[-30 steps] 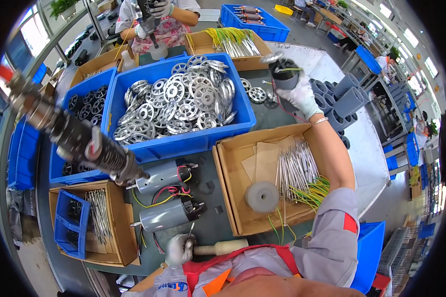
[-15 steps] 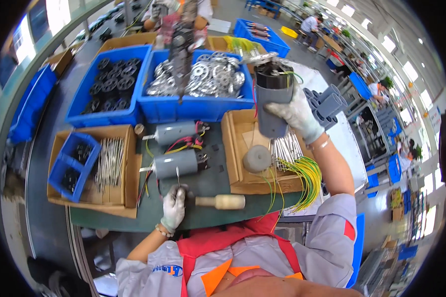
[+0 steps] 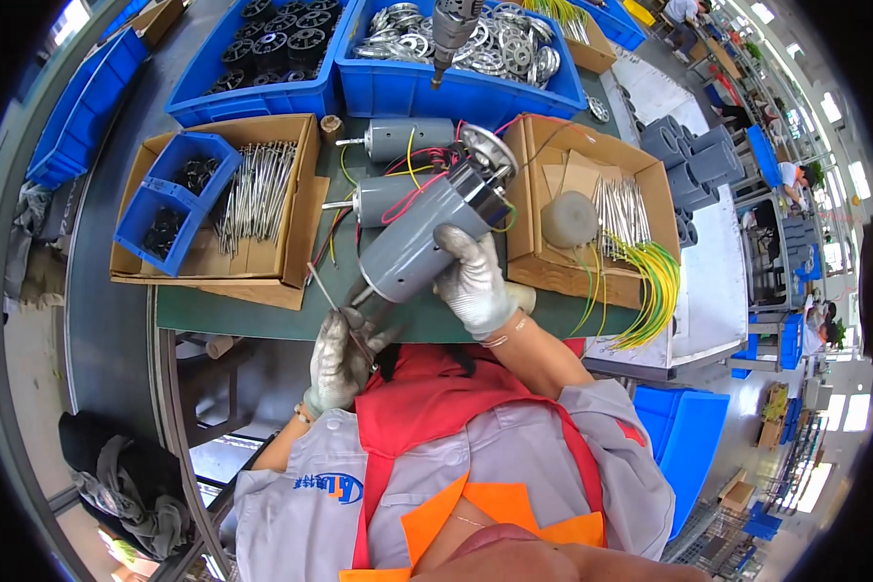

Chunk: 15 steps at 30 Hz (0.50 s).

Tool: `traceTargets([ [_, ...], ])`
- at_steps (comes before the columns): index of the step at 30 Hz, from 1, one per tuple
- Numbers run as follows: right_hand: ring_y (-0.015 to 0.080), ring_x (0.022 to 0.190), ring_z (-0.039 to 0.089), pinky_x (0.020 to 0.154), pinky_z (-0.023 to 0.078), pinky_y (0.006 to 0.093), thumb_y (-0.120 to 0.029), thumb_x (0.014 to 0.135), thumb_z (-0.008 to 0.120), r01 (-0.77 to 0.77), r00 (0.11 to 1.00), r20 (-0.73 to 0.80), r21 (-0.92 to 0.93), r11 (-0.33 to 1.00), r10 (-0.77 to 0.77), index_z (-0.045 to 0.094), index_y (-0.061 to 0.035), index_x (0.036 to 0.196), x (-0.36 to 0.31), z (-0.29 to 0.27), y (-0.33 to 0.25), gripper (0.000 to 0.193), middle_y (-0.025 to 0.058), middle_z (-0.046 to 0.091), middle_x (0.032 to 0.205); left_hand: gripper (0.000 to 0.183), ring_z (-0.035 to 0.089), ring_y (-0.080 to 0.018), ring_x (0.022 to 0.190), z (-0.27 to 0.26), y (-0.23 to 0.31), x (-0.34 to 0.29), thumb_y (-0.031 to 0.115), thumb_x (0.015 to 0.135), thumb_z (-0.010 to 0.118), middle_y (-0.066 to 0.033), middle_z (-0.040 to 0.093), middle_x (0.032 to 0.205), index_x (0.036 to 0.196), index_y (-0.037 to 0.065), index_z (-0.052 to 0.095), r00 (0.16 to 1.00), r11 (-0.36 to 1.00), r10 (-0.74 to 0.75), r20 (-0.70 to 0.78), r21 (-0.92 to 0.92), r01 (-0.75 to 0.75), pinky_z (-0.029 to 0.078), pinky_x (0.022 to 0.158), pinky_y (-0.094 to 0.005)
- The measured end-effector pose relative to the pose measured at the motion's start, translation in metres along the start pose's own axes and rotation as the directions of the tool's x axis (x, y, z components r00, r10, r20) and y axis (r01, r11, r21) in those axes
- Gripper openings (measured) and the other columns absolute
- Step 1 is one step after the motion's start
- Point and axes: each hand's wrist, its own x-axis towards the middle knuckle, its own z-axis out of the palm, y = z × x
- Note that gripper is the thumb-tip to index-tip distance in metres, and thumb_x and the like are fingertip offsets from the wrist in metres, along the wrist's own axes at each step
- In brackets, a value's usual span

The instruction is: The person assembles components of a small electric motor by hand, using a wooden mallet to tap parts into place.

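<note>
At eight o'clock, a rod (image 3: 322, 286) is held by the half-blurred left hand (image 3: 336, 357), a now-slanting motor (image 3: 417, 242) by the right hand (image 3: 475, 291).

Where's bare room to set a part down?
Green tabletop: narrow strip between the left carton and the table's front edge. White surface: patch right of the yellow-green wires, below the stacked grey tubes in the picture. Crowded: between left carton and right carton, with two resting motors and the motor in the right hand.
</note>
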Motion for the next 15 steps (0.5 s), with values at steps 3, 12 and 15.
traceTargets([
  [3,0.0181,0.104,0.061,0.096,0.048,0.0384,-0.011,0.084,0.069,-0.070,0.991,-0.100,0.205,0.976,0.092,0.055,-0.0076,0.124,-0.006,-0.003,0.025,0.042,0.0045,0.063,0.111,0.027,0.054,-0.0328,0.123,0.008,0.018,0.003,0.032,0.101,0.051,-0.0211,0.051,0.136,0.105,0.007,0.059,0.980,0.981,0.187,-0.065,0.056,-0.184,0.041,0.107,-0.0520],
  [12,0.0220,0.106,0.063,0.097,0.049,0.0376,-0.009,0.087,0.068,-0.256,0.853,-0.283,0.504,0.825,0.438,0.060,-0.0060,0.118,-0.004,-0.014,0.047,0.032,0.0080,0.066,0.111,0.033,0.056,-0.0287,0.120,-0.013,0.031,0.028,0.030,0.103,0.046,-0.0229,0.051,0.132,0.109,-0.002,0.050,0.989,0.941,0.052,-0.137,0.338,-0.003,0.045,0.104,-0.0403],
  [15,0.0202,0.118,0.053,0.108,0.038,0.0394,-0.018,0.086,0.074,-0.237,0.828,-0.331,0.525,0.817,0.453,0.054,-0.0117,0.125,-0.008,-0.021,0.065,0.044,0.0046,0.059,0.122,0.032,0.058,-0.0283,0.117,-0.019,0.034,0.031,0.029,0.102,0.047,-0.0206,0.053,0.131,0.110,-0.002,0.050,0.992,0.934,0.079,-0.103,0.354,-0.038,0.046,0.102,-0.0393],
])
